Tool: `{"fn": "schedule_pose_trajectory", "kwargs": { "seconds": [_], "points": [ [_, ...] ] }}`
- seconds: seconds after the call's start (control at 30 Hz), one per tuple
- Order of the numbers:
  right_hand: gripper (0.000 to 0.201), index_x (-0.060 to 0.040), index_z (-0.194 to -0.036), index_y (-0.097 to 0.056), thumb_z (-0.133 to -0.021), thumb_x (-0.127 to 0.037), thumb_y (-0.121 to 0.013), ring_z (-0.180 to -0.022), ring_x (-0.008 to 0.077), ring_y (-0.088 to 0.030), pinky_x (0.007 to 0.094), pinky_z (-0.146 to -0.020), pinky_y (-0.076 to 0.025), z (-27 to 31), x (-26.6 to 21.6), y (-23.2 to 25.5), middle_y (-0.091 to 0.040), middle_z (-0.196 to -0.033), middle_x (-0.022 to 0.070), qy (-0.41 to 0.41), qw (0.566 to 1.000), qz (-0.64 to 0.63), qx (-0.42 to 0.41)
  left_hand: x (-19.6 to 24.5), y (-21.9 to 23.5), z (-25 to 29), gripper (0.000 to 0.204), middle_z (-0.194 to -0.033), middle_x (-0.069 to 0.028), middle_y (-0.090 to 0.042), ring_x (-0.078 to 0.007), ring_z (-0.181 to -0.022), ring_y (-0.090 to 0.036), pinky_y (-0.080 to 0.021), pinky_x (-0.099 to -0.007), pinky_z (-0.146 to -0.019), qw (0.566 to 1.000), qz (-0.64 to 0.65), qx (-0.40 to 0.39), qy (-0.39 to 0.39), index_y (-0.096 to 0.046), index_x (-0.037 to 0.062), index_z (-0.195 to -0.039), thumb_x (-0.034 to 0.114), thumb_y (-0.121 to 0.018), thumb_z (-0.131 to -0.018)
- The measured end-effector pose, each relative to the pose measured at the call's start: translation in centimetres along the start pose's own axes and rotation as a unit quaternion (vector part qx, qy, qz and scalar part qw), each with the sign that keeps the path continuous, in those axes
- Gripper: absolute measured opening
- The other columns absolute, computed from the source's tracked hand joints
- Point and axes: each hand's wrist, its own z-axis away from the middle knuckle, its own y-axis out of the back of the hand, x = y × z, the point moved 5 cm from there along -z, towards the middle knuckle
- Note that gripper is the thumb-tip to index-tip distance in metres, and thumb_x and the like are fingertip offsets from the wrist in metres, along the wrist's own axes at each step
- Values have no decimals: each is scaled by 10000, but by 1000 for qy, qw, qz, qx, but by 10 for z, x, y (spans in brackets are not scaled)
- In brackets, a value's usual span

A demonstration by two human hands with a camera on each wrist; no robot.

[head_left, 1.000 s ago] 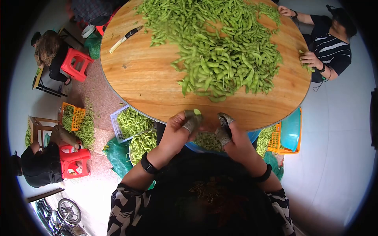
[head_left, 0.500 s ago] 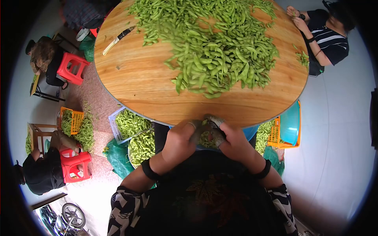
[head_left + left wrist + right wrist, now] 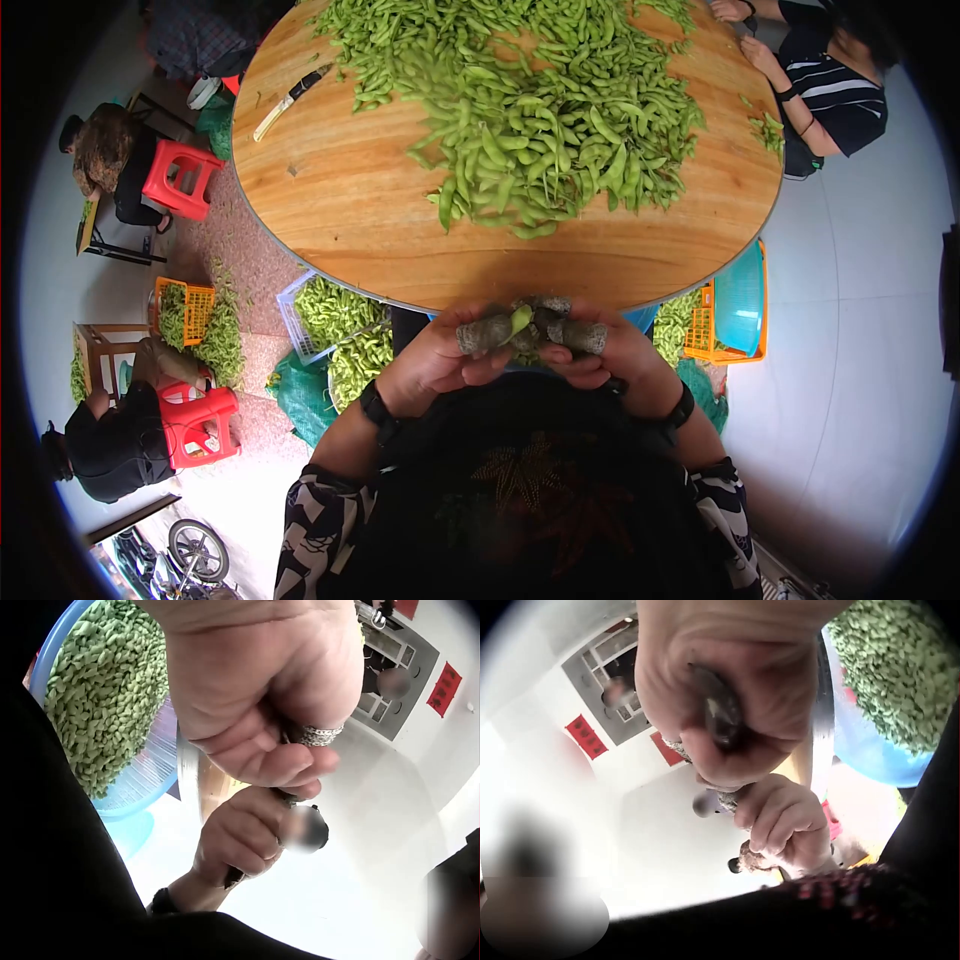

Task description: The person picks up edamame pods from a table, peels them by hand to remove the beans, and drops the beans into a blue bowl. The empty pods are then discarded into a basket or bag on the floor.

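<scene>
Both hands meet at the table's near edge, with grey knitted covers on thumbs and some fingers. My left hand (image 3: 435,355) pinches a green soybean pod (image 3: 521,320) between covered thumb and fingers. Facing it, my right hand (image 3: 640,360) has its fingertips close against the pod. Curled fingers of that hand also grip a dark, smooth, handle-like thing (image 3: 721,712) across the palm; its other end is hidden. Many more pods (image 3: 560,130) lie heaped on the round wooden table (image 3: 350,215). Below the hands is a blue basin (image 3: 142,787) of shelled green beans (image 3: 109,697).
A knife (image 3: 292,102) with a black handle lies at the table's left. Beneath the left edge stand a white basket (image 3: 290,300) of pods and a green sack (image 3: 305,400). An orange basket (image 3: 755,345) is at right. Another person (image 3: 835,90) sits at the table's right side.
My hands were apart, the left with a green piece at its thumb; they came together and now sit joined round a pod. The person at right moved their hands.
</scene>
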Motion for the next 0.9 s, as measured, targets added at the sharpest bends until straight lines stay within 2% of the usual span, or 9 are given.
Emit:
{"fn": "schedule_pose_trajectory", "kwargs": {
  "seconds": [0.23, 0.33, 0.37, 0.4, 0.43, 0.5, 0.6, 0.83, 0.9],
  "points": [
    [308, -81, -1262, -501, -961, -144, -486, -489, 13, -330, 155, -413, -238, 2, 7, -2, -527, -818, 7, -12, 998, -53, -14, -9, -5, 3, 227, -637, -21, -505, -65, -462, -431, -350, -198, -422, 999, 23, 17, 32, -597, 67, -913, 286, -656, -897],
    [265, -72, -1213, -520, -958, -143, -498, -488, 22, -346, 164, -429, -263, 1, 3, 2, -535, -828, 14, -11, 996, 17, 91, 12, -5, -4, 218, -592, -43, -522, -141, -430, -498, -406, -237, -419, 939, -310, 121, -87, -624, 30, -1024, 178, -662, -868],
    [213, -65, -1150, -538, -950, -126, -499, -485, 33, -362, 178, -434, -281, 1, 3, 0, -533, -793, 16, -9, 984, 69, 166, 27, -14, -1, 197, -630, -74, -548, -185, -473, -539, -442, -273, -449, 795, -547, 123, -231, -633, 27, -992, 143, -676, -839],
    [164, -58, -1086, -556, -941, -110, -501, -481, 45, -378, 192, -440, -298, 3, 2, 2, -531, -758, 17, -8, 963, 121, 239, 32, -29, 6, 179, -667, -105, -575, -228, -517, -580, -477, -308, -480, 573, -731, 113, -353, -643, 24, -959, 109, -691, -809],
    [164, -58, -1086, -556, -941, -110, -501, -481, 45, -378, 192, -440, -298, 3, 3, 2, -531, -758, 17, -6, 964, 120, 238, 32, -32, 7, 179, -667, -105, -575, -228, -517, -580, -477, -308, -480, 572, -732, 112, -353, -643, 24, -959, 109, -691, -809],
    [94, -46, -964, -564, -911, -74, -492, -476, 69, -413, 224, -442, -326, 3, 2, 3, -515, -672, 20, 11, 952, 195, 234, 24, -43, 8, 233, -770, -164, -604, -294, -614, -615, -503, -362, -530, 399, -840, 131, -343, -640, 20, -983, 79, -697, -765],
    [91, -33, -908, -560, -882, -63, -478, -473, 85, -434, 237, -439, -341, 1, 0, 3, -498, -623, 16, 43, 950, 211, 228, 20, -43, 6, 232, -823, -168, -616, -292, -669, -629, -506, -375, -560, 363, -850, 170, -341, -638, 14, -980, 72, -694, -762],
    [136, -36, -965, -577, -862, -44, -488, -474, 72, -435, 221, -449, -355, 1, 3, 10, -525, -655, 3, 71, 916, 318, 232, 18, -30, 1, 139, -784, -133, -616, -238, -600, -586, -463, -312, -539, 600, -687, 192, -362, -627, 2, -971, 65, -605, -849],
    [216, -50, -1043, -600, -850, -41, -504, -493, 49, -447, 200, -454, -359, 2, -1, 8, -560, -709, -6, 171, 884, 390, 195, 7, -3, -5, 129, -762, -67, -615, -150, -585, -548, -424, -258, -532, 905, -335, 219, -147, -627, 4, -949, 79, -523, -928]
  ]
}}
